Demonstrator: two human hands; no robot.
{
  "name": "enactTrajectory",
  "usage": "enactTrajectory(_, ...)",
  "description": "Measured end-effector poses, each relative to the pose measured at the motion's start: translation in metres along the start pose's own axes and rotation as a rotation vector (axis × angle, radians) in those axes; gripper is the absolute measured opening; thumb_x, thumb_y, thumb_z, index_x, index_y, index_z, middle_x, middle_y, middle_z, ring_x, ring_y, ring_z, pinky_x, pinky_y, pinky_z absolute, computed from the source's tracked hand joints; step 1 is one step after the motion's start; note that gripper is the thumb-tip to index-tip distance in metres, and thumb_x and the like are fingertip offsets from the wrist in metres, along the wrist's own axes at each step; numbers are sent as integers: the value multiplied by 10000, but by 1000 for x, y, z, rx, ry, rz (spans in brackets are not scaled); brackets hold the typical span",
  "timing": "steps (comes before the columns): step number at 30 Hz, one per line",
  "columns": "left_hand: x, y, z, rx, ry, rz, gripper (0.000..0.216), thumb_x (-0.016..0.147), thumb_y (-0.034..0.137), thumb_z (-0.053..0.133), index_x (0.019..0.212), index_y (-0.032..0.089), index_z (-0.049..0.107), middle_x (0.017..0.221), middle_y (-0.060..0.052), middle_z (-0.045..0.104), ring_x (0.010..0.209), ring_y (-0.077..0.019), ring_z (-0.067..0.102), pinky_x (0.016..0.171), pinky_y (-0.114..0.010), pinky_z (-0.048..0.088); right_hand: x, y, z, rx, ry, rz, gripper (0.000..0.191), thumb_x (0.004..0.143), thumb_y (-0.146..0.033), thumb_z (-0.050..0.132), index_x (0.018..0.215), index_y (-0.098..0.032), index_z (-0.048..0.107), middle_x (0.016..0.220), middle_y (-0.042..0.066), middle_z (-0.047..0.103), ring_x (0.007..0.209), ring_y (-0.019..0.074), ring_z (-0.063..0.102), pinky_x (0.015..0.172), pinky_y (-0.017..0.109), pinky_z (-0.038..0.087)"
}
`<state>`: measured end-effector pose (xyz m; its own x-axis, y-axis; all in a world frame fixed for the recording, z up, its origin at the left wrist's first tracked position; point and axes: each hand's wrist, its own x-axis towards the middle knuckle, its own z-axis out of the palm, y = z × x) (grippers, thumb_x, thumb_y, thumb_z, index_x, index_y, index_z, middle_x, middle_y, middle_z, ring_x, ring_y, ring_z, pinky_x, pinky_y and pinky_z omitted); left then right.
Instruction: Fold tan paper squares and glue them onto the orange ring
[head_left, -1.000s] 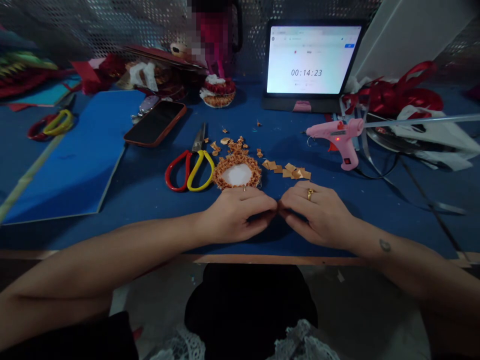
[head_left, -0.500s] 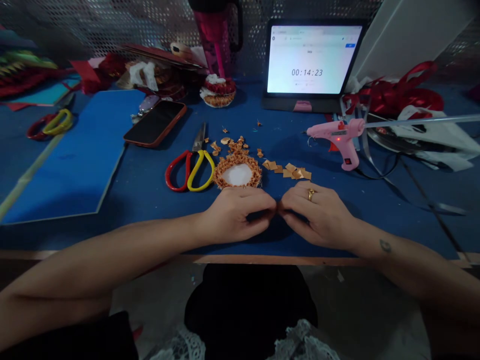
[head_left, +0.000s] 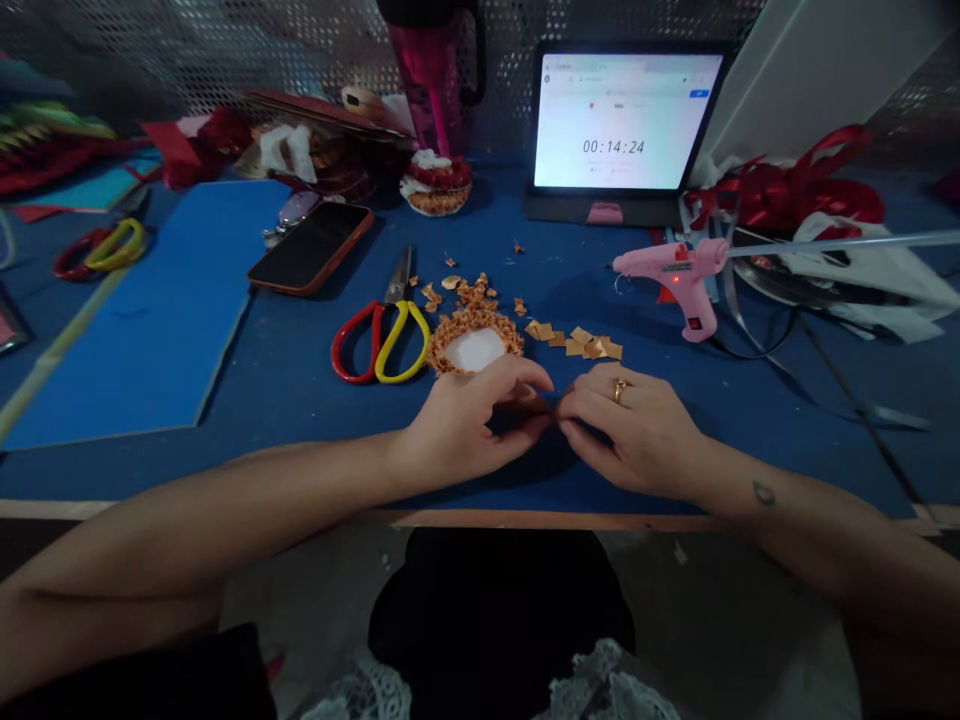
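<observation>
Near the table's front edge, my left hand (head_left: pixel 480 415) and my right hand (head_left: pixel 634 425) meet fingertip to fingertip. Both are pinched closed, and whatever small piece lies between the tips is hidden. Just beyond my left hand lies a round white disc (head_left: pixel 474 350) ringed with ruffled copper-coloured ribbon bits (head_left: pixel 442 335). Folded copper bits (head_left: pixel 476 292) are scattered behind it. Flat copper ribbon squares (head_left: pixel 592 345) lie beyond my right hand. Red-and-yellow-handled scissors (head_left: pixel 381 340) rest left of the disc, blades pointing away.
A pink glue gun (head_left: pixel 679 270) with a lit red light lies at right, its clear stick reaching rightward. At the back stand a tablet (head_left: pixel 615 120) and a pink tumbler (head_left: pixel 431 80). A phone (head_left: pixel 311 248), blue board (head_left: pixel 150 330) and second scissors (head_left: pixel 112 248) lie left.
My left index finger has lifted and bent away from the other fingertips. My right hand has barely shifted. The tablet's timer moved on one second.
</observation>
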<state>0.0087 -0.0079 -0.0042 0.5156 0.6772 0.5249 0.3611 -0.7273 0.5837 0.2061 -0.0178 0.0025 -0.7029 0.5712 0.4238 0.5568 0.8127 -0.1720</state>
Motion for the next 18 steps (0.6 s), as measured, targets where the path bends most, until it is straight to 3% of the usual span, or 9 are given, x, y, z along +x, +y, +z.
enactTrajectory(5,0,0,-1,15,25,4,260,706,119,621,930,164,498,741,40,662,676,-63,645,624,-106,499,0,-1,0,-26,5,14,90,795,-180,451,804,-161,539,754,21,579,735,134,500,674,263,412)
enactTrajectory(10,2,-2,1,12,-47,87,256,694,73,578,928,159,516,820,18,645,711,-64,636,661,-129,505,1,0,2,-43,-5,2,99,790,-175,438,794,-156,536,750,24,568,716,138,488,646,263,403)
enactTrajectory(15,2,-2,2,23,-58,121,367,706,64,537,1056,151,469,885,-6,642,750,-69,631,709,-146,508,1,-2,6,-62,-7,6,104,780,-179,433,785,-157,535,735,32,561,701,145,485,587,253,379)
enactTrajectory(18,1,0,3,29,-44,103,422,712,61,527,1113,157,440,806,20,654,780,-78,630,724,-146,502,2,-3,9,-30,-4,-7,95,770,-159,431,768,-156,526,765,36,577,702,142,483,608,255,388)
